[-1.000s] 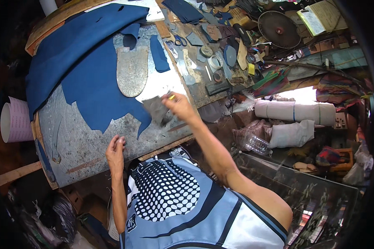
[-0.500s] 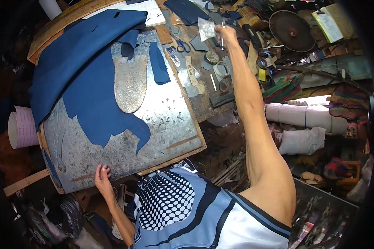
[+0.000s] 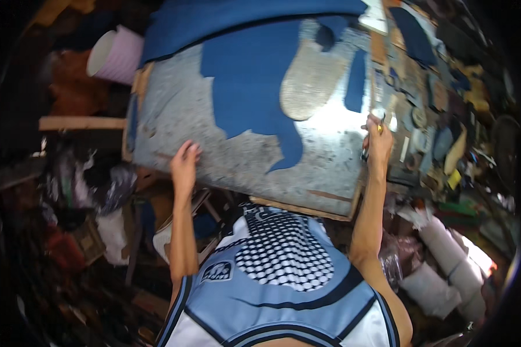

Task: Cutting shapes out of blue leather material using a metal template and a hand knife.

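My left hand (image 3: 184, 165) is over the near left part of a metal-topped work board (image 3: 330, 165), fingers loosely bent and apart, nothing seen in them. At the board's right edge my right hand (image 3: 378, 139) is closed round a slim tool (image 3: 381, 128) with a yellow part; blur hides its exact kind. A large blue sheet of material (image 3: 243, 87) with a ragged cut edge lies on the metal, its far part folded over. On it rests a grey, speckled, sole-shaped template (image 3: 308, 87). A narrow blue strip (image 3: 356, 81) lies right of the template.
Scraps, rolls of tape and small tools crowd the bench right of the board, with a dark round fan-like disc (image 3: 505, 136) beyond. A pinkish roll (image 3: 118, 55) stands at the left, above a jutting wooden bar (image 3: 81, 123). White wrapped rolls (image 3: 451, 248) lie lower right.
My right hand has come back from the far bench to the board's right edge; the pale flat piece it held no longer shows. The view has swung left. My left hand stays near the front edge.
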Demonstrator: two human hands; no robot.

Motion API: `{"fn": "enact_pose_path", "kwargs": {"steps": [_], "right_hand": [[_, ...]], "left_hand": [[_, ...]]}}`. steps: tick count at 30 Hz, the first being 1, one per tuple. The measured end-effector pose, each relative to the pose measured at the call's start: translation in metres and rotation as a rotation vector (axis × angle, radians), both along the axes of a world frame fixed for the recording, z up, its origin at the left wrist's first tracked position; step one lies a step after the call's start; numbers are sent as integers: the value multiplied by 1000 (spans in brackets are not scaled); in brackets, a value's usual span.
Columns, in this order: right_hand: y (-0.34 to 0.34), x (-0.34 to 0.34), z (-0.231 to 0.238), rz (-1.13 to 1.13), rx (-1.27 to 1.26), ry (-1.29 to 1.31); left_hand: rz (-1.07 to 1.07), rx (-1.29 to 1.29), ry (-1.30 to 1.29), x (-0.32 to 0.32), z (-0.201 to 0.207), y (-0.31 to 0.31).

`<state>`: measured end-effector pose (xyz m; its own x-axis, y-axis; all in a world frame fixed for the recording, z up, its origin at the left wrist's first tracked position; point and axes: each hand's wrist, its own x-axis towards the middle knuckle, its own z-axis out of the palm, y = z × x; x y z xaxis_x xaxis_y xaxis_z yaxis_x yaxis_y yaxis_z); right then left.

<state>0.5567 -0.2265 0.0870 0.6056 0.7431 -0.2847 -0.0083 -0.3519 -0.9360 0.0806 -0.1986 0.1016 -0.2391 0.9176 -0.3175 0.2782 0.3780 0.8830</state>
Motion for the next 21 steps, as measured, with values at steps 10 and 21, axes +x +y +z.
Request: {"fn": "enact_pose_path", "kwargs": {"steps": [10,21], "right_hand": [[-32,-175,-12,401,-99,-562],[-4,-183,-1,128,-368,-417]], "left_hand": [[-129,-20,-214,-9,-20,113],[-468,-241,-341,5,-67,209]]}}
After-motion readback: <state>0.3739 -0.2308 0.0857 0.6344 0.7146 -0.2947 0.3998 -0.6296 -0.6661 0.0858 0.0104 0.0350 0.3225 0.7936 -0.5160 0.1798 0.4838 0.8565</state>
